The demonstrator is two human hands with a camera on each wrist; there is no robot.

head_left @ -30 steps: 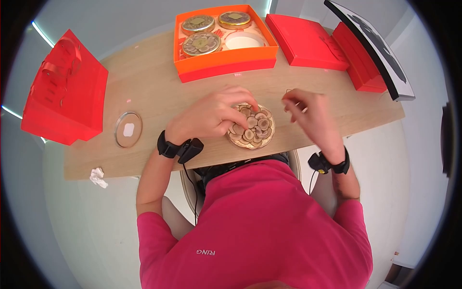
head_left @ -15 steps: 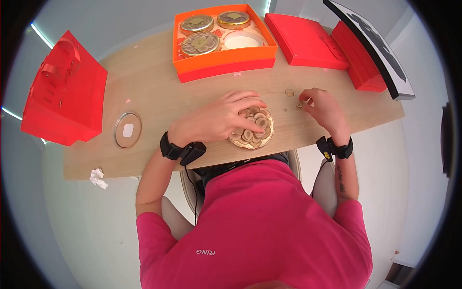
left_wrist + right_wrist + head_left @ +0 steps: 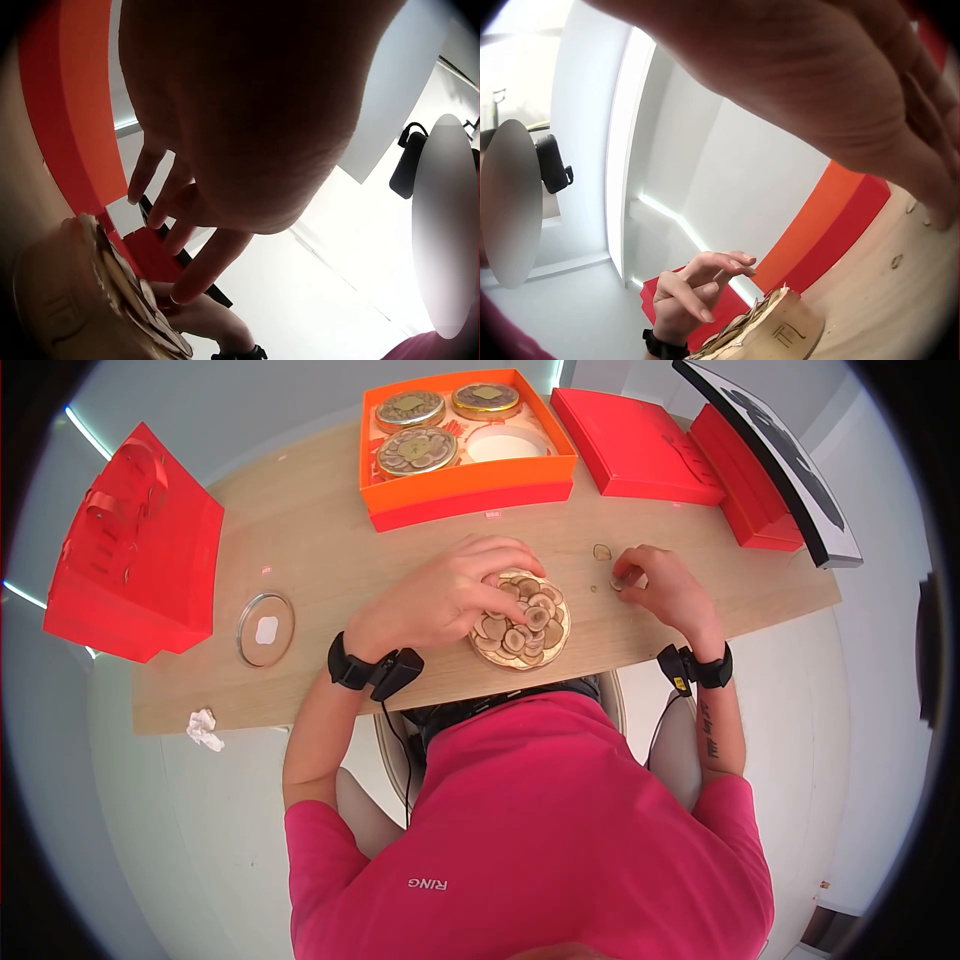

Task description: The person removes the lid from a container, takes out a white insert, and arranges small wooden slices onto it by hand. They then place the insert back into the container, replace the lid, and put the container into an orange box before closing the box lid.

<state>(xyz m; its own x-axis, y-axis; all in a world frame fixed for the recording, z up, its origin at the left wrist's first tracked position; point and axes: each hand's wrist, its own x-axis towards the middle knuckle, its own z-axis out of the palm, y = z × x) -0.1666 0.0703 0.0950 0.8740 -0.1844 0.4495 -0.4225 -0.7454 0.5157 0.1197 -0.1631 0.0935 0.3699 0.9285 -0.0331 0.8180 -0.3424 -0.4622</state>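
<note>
A round tub (image 3: 490,652), heaped with thin brown-edged slices (image 3: 537,618), stands near the table's front edge; its pale wall shows in the right wrist view. My left hand (image 3: 440,600) reaches over it from the left, fingers loosely bent, fingertips at the slices. To the right of the tub, my right hand (image 3: 668,588) pinches a small pale slice (image 3: 617,583) between thumb and fingertips, low over the table. Just left of these fingers lie a small thin ring-shaped piece (image 3: 601,552) and a tiny crumb (image 3: 593,589).
At the back, an orange-red box (image 3: 470,495) holds three lidded round tins and one vacant round recess. Right of it lie a red box lid (image 3: 640,445) and a framed picture (image 3: 785,460). A clear round lid (image 3: 282,650), red gift bag (image 3: 150,550) and crumpled tissue (image 3: 203,728) are leftward.
My right hand has moved right and down to the table, uncovering the ring-shaped piece. My left fingers reached across the slices, then drew back a little; the top slices look shifted.
</note>
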